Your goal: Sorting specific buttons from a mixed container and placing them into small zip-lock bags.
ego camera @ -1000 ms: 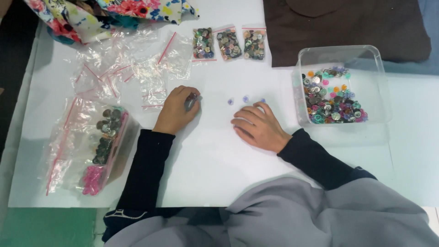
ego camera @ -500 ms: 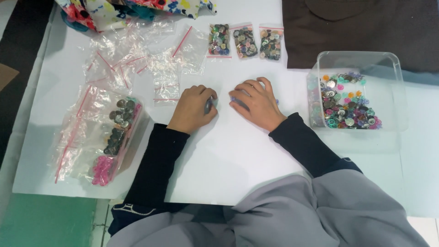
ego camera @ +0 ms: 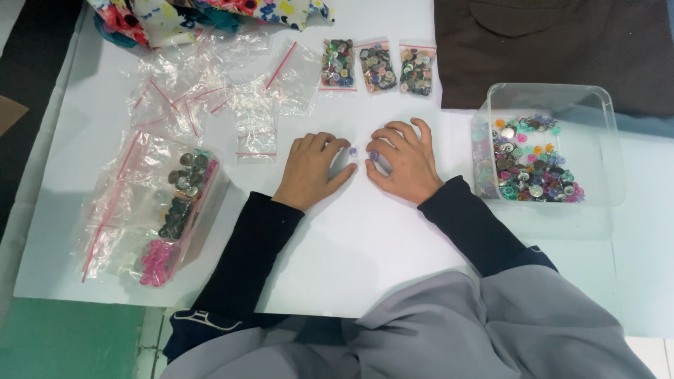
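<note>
on the white table (ego camera: 365, 238), both hands (left hand (ego camera: 312, 168), right hand (ego camera: 401, 160)) lie loosely spread, fingertips touching small buttons (ego camera: 354, 151).

White table (ego camera: 393, 231), green floor (ego camera: 63, 337), even light

Occlusions and cut-offs, head view
Floral cloth (ego camera: 210, 14) and dark brown fabric (ego camera: 554, 49) at the surface's far edge are cropped by the frame top. Small buttons (ego camera: 354, 151) between the left hand (ego camera: 312, 168) and right hand (ego camera: 401, 161) too tiny to count; fingertip contact unclear. Contents of the three filled bags (ego camera: 378, 67) unresolvable.
</note>
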